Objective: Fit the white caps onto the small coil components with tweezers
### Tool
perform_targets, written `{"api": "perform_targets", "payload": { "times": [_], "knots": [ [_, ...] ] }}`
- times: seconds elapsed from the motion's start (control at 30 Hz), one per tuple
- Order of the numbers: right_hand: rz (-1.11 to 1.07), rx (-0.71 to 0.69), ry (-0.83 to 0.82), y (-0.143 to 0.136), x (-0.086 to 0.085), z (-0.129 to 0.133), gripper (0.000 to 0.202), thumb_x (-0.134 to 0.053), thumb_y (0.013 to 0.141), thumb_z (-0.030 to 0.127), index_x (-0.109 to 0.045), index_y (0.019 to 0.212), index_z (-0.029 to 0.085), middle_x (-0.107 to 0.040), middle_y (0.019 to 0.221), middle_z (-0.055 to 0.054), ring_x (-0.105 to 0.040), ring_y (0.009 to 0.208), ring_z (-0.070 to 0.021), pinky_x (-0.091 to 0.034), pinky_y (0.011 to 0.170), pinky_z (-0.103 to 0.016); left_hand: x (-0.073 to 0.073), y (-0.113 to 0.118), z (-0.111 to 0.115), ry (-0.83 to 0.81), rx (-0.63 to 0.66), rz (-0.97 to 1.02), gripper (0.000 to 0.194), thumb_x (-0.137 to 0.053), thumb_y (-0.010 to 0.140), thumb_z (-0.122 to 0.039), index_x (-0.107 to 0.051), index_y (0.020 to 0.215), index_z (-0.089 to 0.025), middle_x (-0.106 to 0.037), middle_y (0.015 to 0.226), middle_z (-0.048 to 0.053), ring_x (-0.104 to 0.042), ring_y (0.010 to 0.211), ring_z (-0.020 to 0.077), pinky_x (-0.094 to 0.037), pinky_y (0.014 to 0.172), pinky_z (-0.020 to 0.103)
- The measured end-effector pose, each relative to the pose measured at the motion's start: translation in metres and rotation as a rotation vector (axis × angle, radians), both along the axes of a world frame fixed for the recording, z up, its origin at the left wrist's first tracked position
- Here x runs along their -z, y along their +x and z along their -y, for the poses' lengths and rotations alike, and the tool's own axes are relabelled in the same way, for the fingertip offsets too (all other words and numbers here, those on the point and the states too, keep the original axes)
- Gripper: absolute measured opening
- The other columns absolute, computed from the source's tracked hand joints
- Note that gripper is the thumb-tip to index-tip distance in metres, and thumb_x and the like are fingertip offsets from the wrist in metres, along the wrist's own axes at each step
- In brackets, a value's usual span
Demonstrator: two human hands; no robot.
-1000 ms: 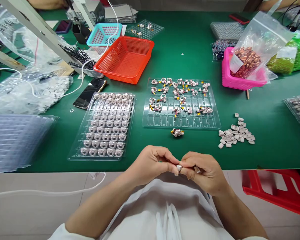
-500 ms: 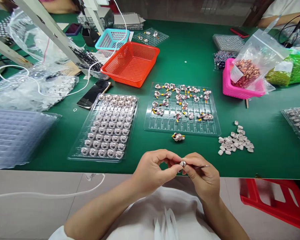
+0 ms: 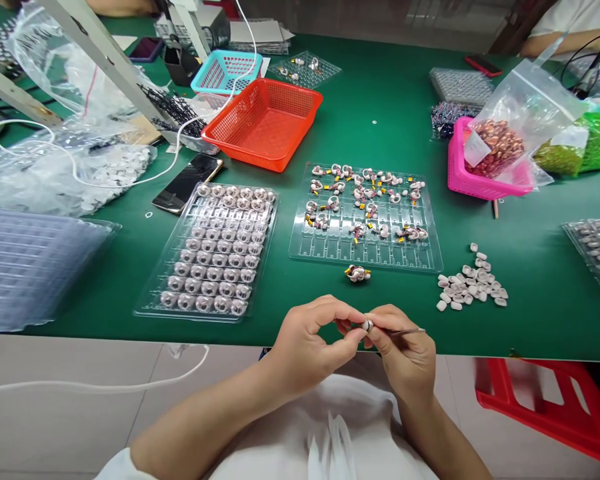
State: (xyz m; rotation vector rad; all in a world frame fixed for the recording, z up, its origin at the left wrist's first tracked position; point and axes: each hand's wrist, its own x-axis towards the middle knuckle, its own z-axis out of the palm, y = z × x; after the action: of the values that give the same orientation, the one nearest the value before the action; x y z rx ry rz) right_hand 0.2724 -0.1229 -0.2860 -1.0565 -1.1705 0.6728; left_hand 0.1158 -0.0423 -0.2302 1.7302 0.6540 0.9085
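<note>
Just over the table's front edge, my left hand (image 3: 320,337) pinches a small white plastic part (image 3: 367,325) between thumb and forefinger. My right hand (image 3: 403,343) meets it from the other side, its fingertips closed on the same part. A thin metal tool (image 3: 407,331), perhaps tweezers, also lies in the right hand, its end poking out to the right. Beyond the hands sits a small cluster of wired white parts (image 3: 357,273). Behind that, a clear tray (image 3: 325,250) holds several more. To the right lies a loose pile of small white caps (image 3: 470,287).
Left of the hands stands a clear tray (image 3: 145,303) of rounded parts, with a phone (image 3: 187,183) behind it. An orange basket (image 3: 265,130), a blue basket (image 3: 225,70) and a pink basket (image 3: 490,183) stand farther back. A red stool (image 3: 545,400) is at lower right.
The view has shifted slightly. Both hands keep their hold on the small white part, which looks turned a little between the fingertips.
</note>
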Motion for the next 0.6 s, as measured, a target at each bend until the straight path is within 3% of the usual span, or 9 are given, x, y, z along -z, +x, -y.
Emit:
{"api": "perform_targets", "payload": {
  "times": [0.43,0.6],
  "knots": [
    [0.118,0.009,0.024,0.002,-0.004,0.001,0.038,-0.063,0.091,0.002,-0.073,0.115,0.03,-0.068,0.096,-0.003,-0.063,0.072,-0.0131,-0.053,0.056,-0.024,0.01,0.003,-0.001,0.249,-0.035,0.19,0.017,-0.071,0.08,0.0,-0.078,0.089,-0.013,-0.08,0.08,0.009,-0.071,0.071,0.0171,-0.058,0.07,0.028],
    [0.26,0.005,0.049,0.007,-0.009,0.003,0.038,-0.063,0.09,0.0,-0.071,0.116,0.026,-0.069,0.097,-0.005,-0.065,0.078,-0.0151,-0.051,0.058,-0.025,0.012,0.001,-0.003,0.234,-0.01,0.204,0.019,-0.072,0.081,-0.001,-0.08,0.092,-0.014,-0.081,0.084,0.011,-0.074,0.075,0.0183,-0.059,0.072,0.028]
  ]
}}
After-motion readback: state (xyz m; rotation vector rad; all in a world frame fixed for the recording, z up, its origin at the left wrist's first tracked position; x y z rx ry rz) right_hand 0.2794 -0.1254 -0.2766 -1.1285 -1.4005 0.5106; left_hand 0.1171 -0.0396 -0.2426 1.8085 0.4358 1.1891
